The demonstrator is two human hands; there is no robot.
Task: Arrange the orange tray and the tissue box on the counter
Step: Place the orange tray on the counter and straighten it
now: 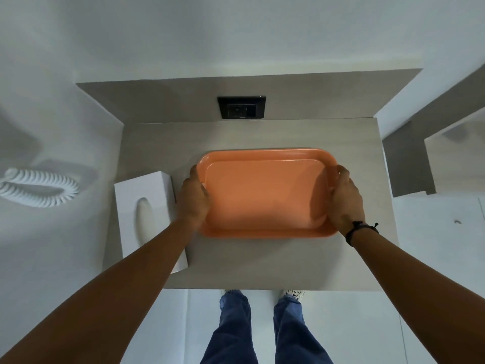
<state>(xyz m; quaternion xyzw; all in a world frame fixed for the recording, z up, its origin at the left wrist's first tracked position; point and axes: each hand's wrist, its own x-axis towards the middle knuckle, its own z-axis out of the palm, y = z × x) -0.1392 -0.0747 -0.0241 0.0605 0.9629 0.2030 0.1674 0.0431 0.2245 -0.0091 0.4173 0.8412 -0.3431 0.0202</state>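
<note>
Arms reach forward, left hand [193, 199] and right hand [345, 199] clamped on the orange tray's [265, 195] short edges.

No legible text; marking on wall socket [241, 107] too blurred.

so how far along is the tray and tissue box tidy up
Partway, by the look of it. The tissue box already sits at the left edge of the counter, untouched. In hand: the orange tray, empty, gripped at its short ends by the left hand and right hand, near the counter's middle. Left: settling the tray and letting go, perhaps squaring the box beside it.
</note>
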